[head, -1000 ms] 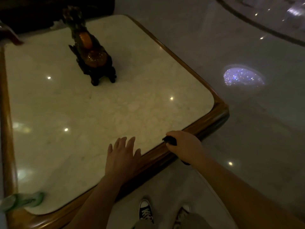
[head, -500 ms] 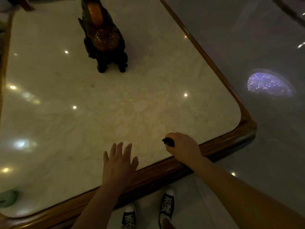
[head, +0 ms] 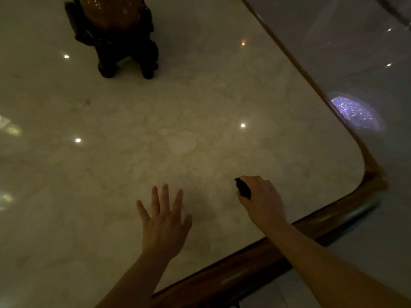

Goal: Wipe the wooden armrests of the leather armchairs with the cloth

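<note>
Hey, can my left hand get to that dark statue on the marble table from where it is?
Probably yes: bare marble lies between the open left hand and the statue, with nothing in the way, though it looks a long stretch.

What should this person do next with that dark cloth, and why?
Probably lift the right hand off the table and turn toward the armchairs. It is closed on a dark cloth over pale marble, the left hand is spread open, and no armrest is in view; only a dark carved ornament stands here.

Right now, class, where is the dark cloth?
In the head view, the dark cloth is bunched in the right hand, over the marble tabletop near its right corner.
</note>
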The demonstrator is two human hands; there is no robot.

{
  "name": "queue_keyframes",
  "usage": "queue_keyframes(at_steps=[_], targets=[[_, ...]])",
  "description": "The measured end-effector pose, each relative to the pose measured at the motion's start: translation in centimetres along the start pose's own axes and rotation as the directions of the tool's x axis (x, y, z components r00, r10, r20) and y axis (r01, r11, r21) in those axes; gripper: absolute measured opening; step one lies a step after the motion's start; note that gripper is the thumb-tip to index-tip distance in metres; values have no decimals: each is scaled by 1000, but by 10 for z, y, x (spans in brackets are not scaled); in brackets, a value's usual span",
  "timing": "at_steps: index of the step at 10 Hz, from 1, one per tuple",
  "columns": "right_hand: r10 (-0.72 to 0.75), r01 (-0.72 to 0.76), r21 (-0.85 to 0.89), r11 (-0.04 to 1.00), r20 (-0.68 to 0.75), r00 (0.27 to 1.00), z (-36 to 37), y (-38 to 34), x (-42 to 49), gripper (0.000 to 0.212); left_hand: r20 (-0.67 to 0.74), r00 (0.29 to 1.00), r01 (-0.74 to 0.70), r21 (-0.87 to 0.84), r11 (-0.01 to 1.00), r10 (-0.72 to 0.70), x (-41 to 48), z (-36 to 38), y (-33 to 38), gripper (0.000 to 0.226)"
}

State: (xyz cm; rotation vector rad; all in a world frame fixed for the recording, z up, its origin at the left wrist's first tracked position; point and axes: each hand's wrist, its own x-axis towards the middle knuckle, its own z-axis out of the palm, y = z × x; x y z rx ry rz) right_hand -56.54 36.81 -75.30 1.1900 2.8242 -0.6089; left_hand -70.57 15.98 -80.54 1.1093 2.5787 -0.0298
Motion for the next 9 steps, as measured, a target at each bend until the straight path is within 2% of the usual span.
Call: queue_keyframes(at_steps=[2,4,5,7,9], targets=[[-75,73,-40,997,-66,995,31,11,21,50,20,1000,7,-21,1000,-7,7,37,-3,77],[18,-10,-152,988,53,998,47,27,20,82,-24,1000,1,-21,1000,-1,8,49,-5,78],[39,-24,-134,991,113,993,50,32,17,96,-30,1000,-4,-17,1000,3,7,47,-5,78],[2,2,-64,998,54,999,39,26,20,95,18,1000,13,-21,1000,-13,7,42,-4,78],[-1,1,22,1000,-12,1000,17,17,15,80,88,996,39,-55,998,-34,8,21,-4,78]])
